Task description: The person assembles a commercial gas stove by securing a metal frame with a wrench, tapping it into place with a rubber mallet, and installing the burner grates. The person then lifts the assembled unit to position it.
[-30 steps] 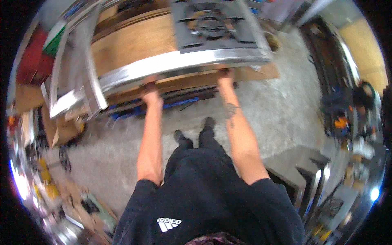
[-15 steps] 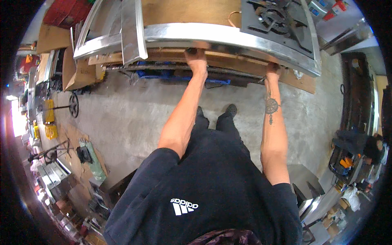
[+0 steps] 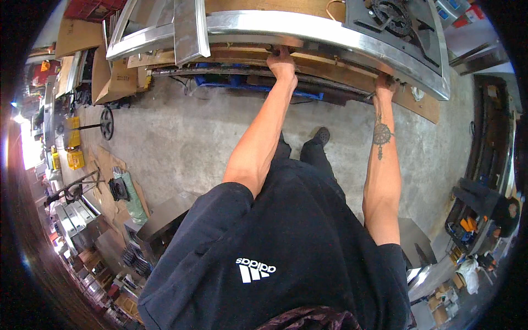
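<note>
Bright silver metal makes up the frame (image 3: 236,25) that we have at our fingertips, its long front rail running just above both our hands. Our left hand (image 3: 282,66) reaches up under the middle of that rail, and our right hand (image 3: 385,85) does the same nearer its right end. The rail's underside hides most of our fingers, so we cannot tell whether either grip is clenched or only resting there.

Beyond the right hand, on the frame's far side, we see a dark burner (image 3: 391,16); beyond the left hand lies a tan board (image 3: 264,6). A metal channel (image 3: 190,30) crosses the rail to the left of our left hand.

Below our grip, blue bars (image 3: 311,95) lie close to the grey concrete floor (image 3: 187,132), which looks mottled and worn. Well to the left of our hands we have a cardboard box (image 3: 118,80) and, nearer our body, a black handwheel (image 3: 107,122) and a green roll (image 3: 131,198). Well to the right of our right hand stretches a long dark structure (image 3: 488,126), with a white bag (image 3: 468,275) nearer us.
</note>
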The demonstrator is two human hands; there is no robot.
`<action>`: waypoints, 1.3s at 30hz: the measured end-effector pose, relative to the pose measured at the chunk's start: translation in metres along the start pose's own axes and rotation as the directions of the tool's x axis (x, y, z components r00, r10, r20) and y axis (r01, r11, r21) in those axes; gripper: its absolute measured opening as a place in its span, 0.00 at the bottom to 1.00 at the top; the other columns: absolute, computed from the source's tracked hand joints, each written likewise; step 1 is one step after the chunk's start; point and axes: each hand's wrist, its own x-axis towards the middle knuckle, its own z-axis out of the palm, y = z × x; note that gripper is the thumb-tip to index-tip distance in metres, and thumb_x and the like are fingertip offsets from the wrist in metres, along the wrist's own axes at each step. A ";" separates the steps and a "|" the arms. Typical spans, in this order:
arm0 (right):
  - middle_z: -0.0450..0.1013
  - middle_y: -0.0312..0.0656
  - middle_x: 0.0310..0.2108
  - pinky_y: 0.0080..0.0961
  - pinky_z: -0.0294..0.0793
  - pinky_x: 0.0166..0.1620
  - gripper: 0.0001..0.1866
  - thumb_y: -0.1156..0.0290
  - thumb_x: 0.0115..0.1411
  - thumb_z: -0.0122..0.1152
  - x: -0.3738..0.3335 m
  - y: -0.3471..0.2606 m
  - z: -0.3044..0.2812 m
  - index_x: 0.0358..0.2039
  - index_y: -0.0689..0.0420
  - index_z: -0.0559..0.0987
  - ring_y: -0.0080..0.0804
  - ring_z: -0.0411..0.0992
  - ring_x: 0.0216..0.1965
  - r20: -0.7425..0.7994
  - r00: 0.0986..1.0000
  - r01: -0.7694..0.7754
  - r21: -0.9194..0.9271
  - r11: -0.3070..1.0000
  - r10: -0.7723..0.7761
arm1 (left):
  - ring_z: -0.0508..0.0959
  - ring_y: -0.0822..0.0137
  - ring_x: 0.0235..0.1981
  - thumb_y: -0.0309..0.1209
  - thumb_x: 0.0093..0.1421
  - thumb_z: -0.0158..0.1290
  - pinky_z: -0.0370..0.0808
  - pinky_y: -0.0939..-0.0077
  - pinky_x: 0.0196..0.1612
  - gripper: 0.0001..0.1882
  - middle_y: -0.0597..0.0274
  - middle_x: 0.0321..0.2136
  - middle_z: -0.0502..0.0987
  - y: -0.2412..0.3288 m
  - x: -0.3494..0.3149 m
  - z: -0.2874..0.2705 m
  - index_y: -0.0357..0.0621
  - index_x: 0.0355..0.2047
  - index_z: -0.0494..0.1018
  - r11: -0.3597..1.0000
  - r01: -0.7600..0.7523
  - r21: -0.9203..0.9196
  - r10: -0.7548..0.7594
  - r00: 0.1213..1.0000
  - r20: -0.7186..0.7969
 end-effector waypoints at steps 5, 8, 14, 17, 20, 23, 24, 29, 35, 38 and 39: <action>0.79 0.39 0.51 0.32 0.73 0.53 0.15 0.68 0.68 0.58 0.023 0.031 -0.004 0.52 0.59 0.77 0.35 0.75 0.51 -0.015 0.998 0.065 0.093 0.994 -0.064 | 0.73 0.69 0.21 0.36 0.69 0.56 0.66 0.71 0.24 0.12 0.62 0.26 0.79 -0.005 0.004 0.004 0.38 0.40 0.75 0.958 -0.284 -0.026 0.283 0.958 -0.039; 0.73 0.51 0.61 0.35 0.69 0.61 0.22 0.60 0.74 0.44 0.038 0.038 -0.019 0.63 0.55 0.72 0.48 0.71 0.60 0.297 0.954 0.297 -0.936 0.188 -0.030 | 0.66 0.72 0.14 0.38 0.69 0.57 0.56 0.72 0.15 0.13 0.66 0.20 0.76 -0.004 0.003 0.003 0.41 0.34 0.74 0.973 -0.108 -0.203 0.103 0.994 -0.035; 0.78 0.43 0.51 0.33 0.72 0.54 0.14 0.68 0.69 0.55 0.018 0.028 -0.019 0.52 0.59 0.78 0.37 0.75 0.51 0.153 0.958 0.285 -0.501 0.817 -0.241 | 0.69 0.72 0.21 0.37 0.68 0.59 0.61 0.73 0.23 0.12 0.68 0.23 0.76 0.000 0.000 -0.012 0.42 0.33 0.75 0.989 -0.044 -0.144 0.057 0.995 0.083; 0.78 0.49 0.51 0.38 0.74 0.54 0.17 0.63 0.67 0.53 0.014 0.017 -0.013 0.52 0.56 0.79 0.46 0.76 0.52 0.179 0.961 0.276 -0.656 0.703 -0.210 | 0.74 0.72 0.38 0.31 0.68 0.58 0.67 0.73 0.41 0.09 0.67 0.39 0.81 0.002 -0.001 -0.010 0.41 0.45 0.76 0.994 -0.079 -0.072 0.087 0.989 0.120; 0.78 0.49 0.51 0.39 0.74 0.53 0.17 0.64 0.68 0.51 0.013 0.010 -0.009 0.52 0.56 0.78 0.47 0.76 0.52 0.126 0.979 0.203 -0.644 0.737 -0.160 | 0.72 0.72 0.31 0.31 0.70 0.56 0.67 0.73 0.33 0.08 0.66 0.38 0.81 0.011 0.000 -0.003 0.42 0.46 0.75 0.999 -0.005 -0.046 0.008 0.998 0.066; 0.79 0.43 0.48 0.37 0.72 0.48 0.17 0.63 0.71 0.50 0.011 0.009 -0.009 0.51 0.60 0.78 0.39 0.75 0.47 0.063 0.994 0.099 -0.252 0.963 -0.086 | 0.63 0.72 0.19 0.32 0.72 0.51 0.57 0.73 0.19 0.06 0.63 0.32 0.79 0.021 0.000 -0.004 0.45 0.45 0.73 0.966 0.202 -0.163 -0.190 0.978 0.085; 0.79 0.44 0.48 0.37 0.73 0.49 0.15 0.65 0.71 0.50 0.010 0.010 -0.010 0.51 0.59 0.78 0.39 0.76 0.48 0.066 0.989 0.147 -0.415 0.898 -0.131 | 0.60 0.72 0.17 0.33 0.72 0.50 0.54 0.73 0.17 0.06 0.63 0.31 0.79 0.024 0.001 -0.004 0.46 0.44 0.73 0.948 0.224 -0.224 -0.206 0.973 0.102; 0.79 0.39 0.44 0.36 0.75 0.46 0.11 0.67 0.72 0.52 0.013 0.026 -0.009 0.50 0.54 0.78 0.36 0.76 0.43 0.080 0.996 0.073 -0.370 0.926 -0.046 | 0.69 0.72 0.21 0.33 0.68 0.57 0.62 0.74 0.19 0.07 0.65 0.34 0.79 0.019 -0.002 -0.008 0.48 0.44 0.74 0.998 -0.014 -0.061 0.023 0.987 0.160; 0.76 0.36 0.45 0.32 0.73 0.43 0.13 0.63 0.72 0.56 0.013 0.036 0.001 0.53 0.52 0.75 0.30 0.72 0.43 -0.060 0.990 -0.109 0.279 0.954 0.131 | 0.71 0.70 0.23 0.39 0.68 0.59 0.63 0.73 0.21 0.13 0.62 0.31 0.82 0.014 -0.003 -0.005 0.41 0.40 0.79 0.997 -0.076 -0.010 0.077 0.988 0.132; 0.75 0.37 0.48 0.30 0.72 0.49 0.15 0.65 0.71 0.57 0.006 0.015 0.001 0.55 0.55 0.74 0.30 0.71 0.48 -0.082 0.996 -0.015 0.366 0.931 0.048 | 0.71 0.70 0.22 0.42 0.69 0.58 0.63 0.72 0.21 0.14 0.61 0.31 0.81 0.015 -0.007 -0.001 0.43 0.40 0.78 0.998 -0.026 -0.049 0.034 0.983 0.179; 0.75 0.38 0.49 0.30 0.72 0.51 0.15 0.68 0.70 0.57 0.002 0.006 0.003 0.55 0.56 0.74 0.31 0.71 0.48 -0.173 0.985 0.062 0.253 0.965 -0.018 | 0.71 0.70 0.22 0.42 0.68 0.58 0.62 0.72 0.21 0.15 0.61 0.30 0.81 0.015 -0.008 -0.001 0.43 0.40 0.78 0.994 0.002 -0.109 0.018 0.983 0.181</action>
